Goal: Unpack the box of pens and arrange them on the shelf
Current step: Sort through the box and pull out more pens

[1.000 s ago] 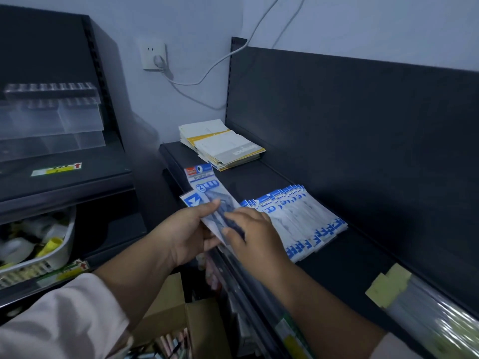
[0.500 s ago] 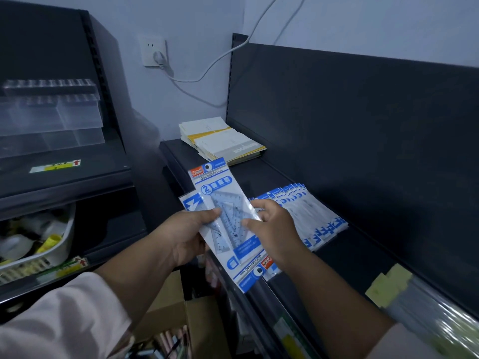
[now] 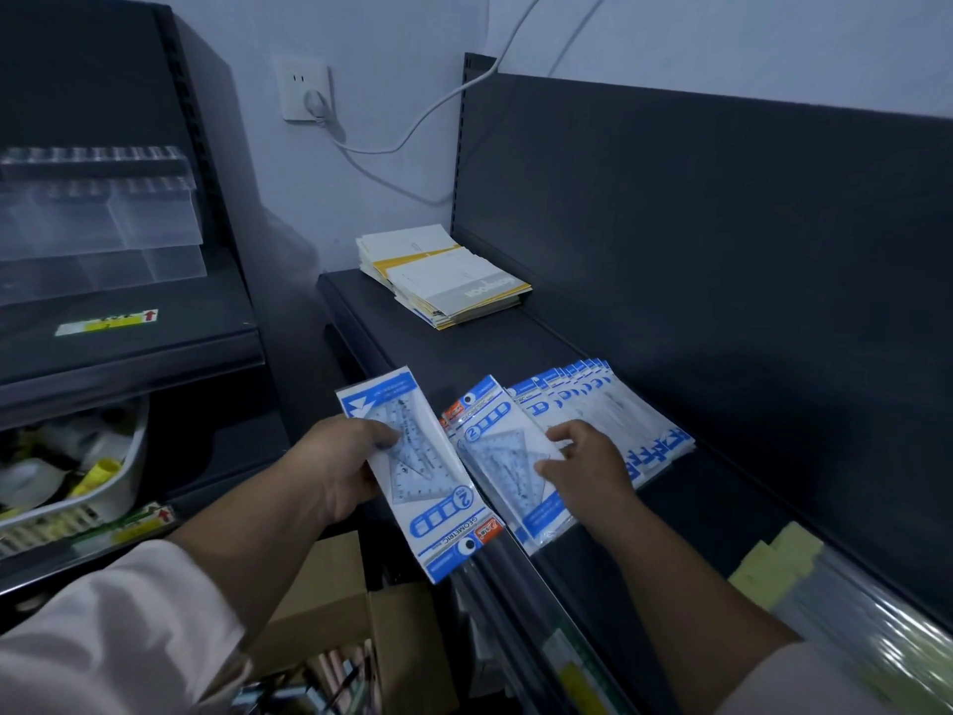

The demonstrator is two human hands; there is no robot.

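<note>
At 9 o'clock a white basket (image 3: 121, 472) of small things sits on a low rack. At 6 o'clock, down below, is the open cardboard box (image 3: 330, 596), and the pens (image 3: 338, 673) are inside it, not on the shelf (image 3: 732, 513). The left hand (image 3: 345, 467) pinches a first packet (image 3: 433, 498) of clear triangle rulers, thumb on top and fingers curled under. At its 3 o'clock a second packet (image 3: 503, 456) lies on the shelf, and the right hand (image 3: 585, 469) pinches its edge with bent fingers. At 1 o'clock from that hand is a row of packets (image 3: 634, 420), fanned out. I think the step is laying ruler packets in the row. Next, the right hand should let go, take the first packet and lay it down beside the second.
</note>
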